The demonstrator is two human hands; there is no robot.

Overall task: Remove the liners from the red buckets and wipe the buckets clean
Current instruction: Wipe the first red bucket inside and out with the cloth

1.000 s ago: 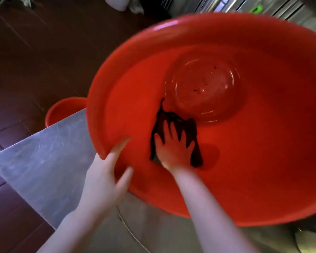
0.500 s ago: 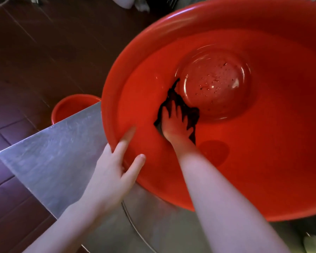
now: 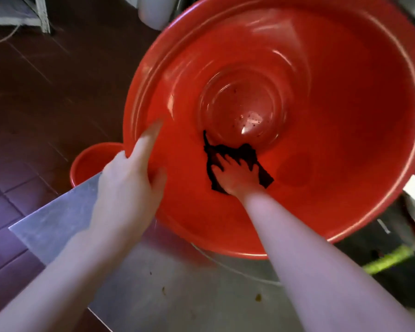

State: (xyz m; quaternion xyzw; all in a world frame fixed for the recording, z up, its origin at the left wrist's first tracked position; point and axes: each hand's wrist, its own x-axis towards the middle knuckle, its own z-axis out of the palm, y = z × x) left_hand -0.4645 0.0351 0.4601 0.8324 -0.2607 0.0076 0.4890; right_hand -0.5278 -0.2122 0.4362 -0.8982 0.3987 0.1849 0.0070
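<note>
A large red bucket (image 3: pixel 345 104) lies tipped toward me on the steel table, its mouth filling most of the view. Dark specks and a wet patch sit on its round bottom (image 3: pixel 244 116). My left hand (image 3: pixel 130 185) grips the bucket's near-left rim, thumb inside. My right hand (image 3: pixel 237 174) is deep inside, pressing a dark cloth (image 3: pixel 247 153) flat against the lower wall just below the bottom. No liner is visible in this bucket.
A second red bucket (image 3: pixel 89 161) stands on the dark tiled floor, left of the steel table's (image 3: pixel 65 219) corner. Small stains dot the tabletop. A green object (image 3: pixel 388 258) lies at the right edge, and a white frame (image 3: pixel 41 17) stands top left.
The bucket has tilted more toward me and shifted right in view. My right hand and cloth slid back down the wall from the bottom's edge. My left hand moved up along the rim.
</note>
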